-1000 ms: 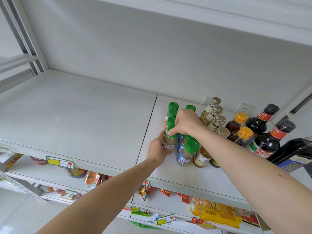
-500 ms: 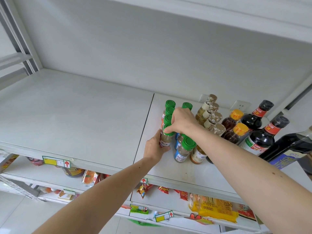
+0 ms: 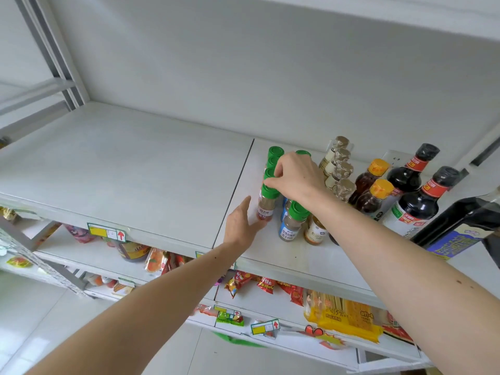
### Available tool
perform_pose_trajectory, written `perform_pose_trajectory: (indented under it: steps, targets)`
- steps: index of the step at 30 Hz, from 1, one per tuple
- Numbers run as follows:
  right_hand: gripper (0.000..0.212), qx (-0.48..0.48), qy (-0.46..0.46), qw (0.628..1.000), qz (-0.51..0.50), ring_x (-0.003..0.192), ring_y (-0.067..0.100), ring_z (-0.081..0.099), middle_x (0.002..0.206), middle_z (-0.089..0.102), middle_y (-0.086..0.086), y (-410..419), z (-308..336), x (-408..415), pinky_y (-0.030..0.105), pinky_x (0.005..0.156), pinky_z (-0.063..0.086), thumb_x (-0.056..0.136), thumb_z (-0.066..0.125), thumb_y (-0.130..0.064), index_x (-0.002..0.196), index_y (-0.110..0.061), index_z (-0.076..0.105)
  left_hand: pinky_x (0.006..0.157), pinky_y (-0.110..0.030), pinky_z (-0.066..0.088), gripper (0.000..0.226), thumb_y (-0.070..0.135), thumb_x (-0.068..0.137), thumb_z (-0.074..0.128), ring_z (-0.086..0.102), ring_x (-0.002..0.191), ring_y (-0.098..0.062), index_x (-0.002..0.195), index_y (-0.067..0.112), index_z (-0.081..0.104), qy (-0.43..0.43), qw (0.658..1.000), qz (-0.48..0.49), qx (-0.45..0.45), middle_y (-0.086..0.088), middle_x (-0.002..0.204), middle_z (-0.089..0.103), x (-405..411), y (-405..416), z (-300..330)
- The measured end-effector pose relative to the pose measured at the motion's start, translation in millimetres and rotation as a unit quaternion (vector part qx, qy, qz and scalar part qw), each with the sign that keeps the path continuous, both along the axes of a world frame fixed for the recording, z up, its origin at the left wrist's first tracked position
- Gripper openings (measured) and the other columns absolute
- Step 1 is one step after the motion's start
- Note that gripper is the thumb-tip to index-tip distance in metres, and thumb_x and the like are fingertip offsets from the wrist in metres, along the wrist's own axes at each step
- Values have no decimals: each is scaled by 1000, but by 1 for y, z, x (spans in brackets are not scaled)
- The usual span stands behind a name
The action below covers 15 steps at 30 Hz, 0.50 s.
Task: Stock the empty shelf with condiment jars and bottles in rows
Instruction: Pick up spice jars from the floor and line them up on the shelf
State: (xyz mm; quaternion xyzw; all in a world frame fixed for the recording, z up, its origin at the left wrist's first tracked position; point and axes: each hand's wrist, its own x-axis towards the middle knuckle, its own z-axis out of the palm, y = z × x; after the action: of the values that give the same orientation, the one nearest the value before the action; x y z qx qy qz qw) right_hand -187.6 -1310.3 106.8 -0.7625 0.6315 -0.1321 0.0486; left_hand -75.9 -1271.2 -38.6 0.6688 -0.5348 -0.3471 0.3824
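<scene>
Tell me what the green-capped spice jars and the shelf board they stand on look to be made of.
The green-capped spice jars: clear bodies, glass or hard plastic, since the brown powder shows through; the caps look like glossy moulded plastic. The shelf board: probably painted metal, going by its smooth, matte, pale grey surface and thin folded front edge.

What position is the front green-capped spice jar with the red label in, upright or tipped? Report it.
Upright. The green-capped spice jar with the red label stands base-down on the white shelf, cap on top, with the right hand fingertips on its cap.
</scene>
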Motion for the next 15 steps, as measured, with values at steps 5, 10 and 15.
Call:
perform_pose_trajectory:
  steps: [5,10,15]
  targets:
    - [11,-30,-14,998,59,78,24,60,84,68,-1,41,0,-14,27,55,42,77,67,-25,83,-17,71,110,-25,29,64,23,87,70,39,137,-19,143,12,41,-80,992,71,-70,-5,150,39,-17,31,3]
    - [23,-24,-46,992,118,95,23,63,105,67,0,80,-24,-47,30,65,46,83,66,-35,100,-19,71,102,-16,25,51,25,89,67,40,134,-16,136,13,51,-80,979,158,-104,-2,144,44,-45,78,0]
    - [27,-7,-104,982,159,98,23,62,109,64,1,120,-61,-84,35,74,51,87,61,-43,102,-23,69,91,-13,27,41,26,90,64,44,124,-9,130,19,57,-63,969,219,-92,3,138,47,-81,132,-14]
